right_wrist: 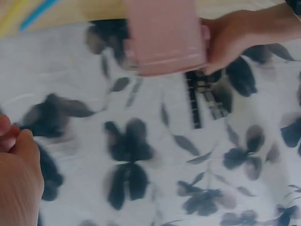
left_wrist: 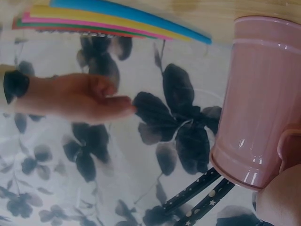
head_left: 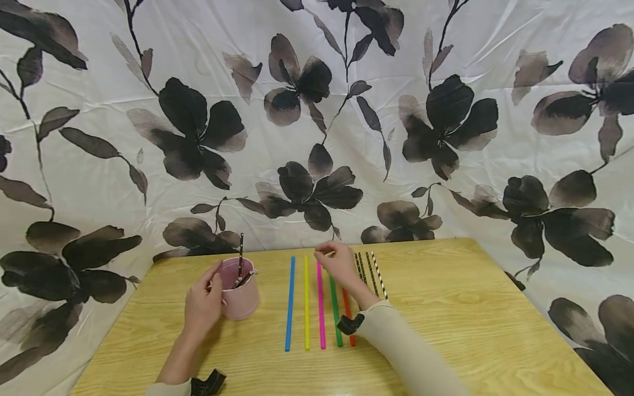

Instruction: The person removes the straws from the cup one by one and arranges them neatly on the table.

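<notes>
**A firm cup, feather-light straws**

My left hand [head_left: 203, 302] holds the glossy pink, ceramic-looking cup [head_left: 241, 305], fingers and thumb about its left side. I judge it stiff, slick and breakable, so its side is the safest hold. Black patterned straws [head_left: 241, 253] lean inside it. Rightward on the table lie slim straws of plain blue [head_left: 289, 302], yellow [head_left: 306, 302], pink, green and red. My right hand [head_left: 342, 267], loosely curled with nothing visible in it, is over their far ends; whether it touches any, I can't tell. Beyond lie black patterned straws and a striped one [head_left: 379, 275]. All probably weigh little and dent easily: pinch mid-length, gently.
</notes>
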Demonstrator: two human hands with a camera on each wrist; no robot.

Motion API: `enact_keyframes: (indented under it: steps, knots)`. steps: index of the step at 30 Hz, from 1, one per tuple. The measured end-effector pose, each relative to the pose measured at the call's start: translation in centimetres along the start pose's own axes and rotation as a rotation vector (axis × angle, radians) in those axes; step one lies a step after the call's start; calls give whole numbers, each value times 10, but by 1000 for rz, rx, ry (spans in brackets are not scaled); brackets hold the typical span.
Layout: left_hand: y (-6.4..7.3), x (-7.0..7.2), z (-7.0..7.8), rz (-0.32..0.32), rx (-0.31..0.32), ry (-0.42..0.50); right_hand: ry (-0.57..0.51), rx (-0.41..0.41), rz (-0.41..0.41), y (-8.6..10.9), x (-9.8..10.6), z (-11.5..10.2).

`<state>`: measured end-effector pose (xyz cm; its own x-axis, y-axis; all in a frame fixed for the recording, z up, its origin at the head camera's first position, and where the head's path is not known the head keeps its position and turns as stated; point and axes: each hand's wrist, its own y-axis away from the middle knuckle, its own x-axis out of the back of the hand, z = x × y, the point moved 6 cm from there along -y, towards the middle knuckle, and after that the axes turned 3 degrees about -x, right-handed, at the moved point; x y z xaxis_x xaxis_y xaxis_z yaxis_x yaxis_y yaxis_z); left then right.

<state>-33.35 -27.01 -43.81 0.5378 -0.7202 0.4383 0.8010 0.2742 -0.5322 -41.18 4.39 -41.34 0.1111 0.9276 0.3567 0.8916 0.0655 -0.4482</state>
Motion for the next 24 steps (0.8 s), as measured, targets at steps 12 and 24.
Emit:
enact_keyframes:
  steps: [12, 24]
  knots:
    - [0, 0, -1, -11, 22, 22, 44, 103, -286, 10, -78, -54]
    - [1, -1, -1, -13, 12, 25, 18, 162, -346, 20, -106, -76]
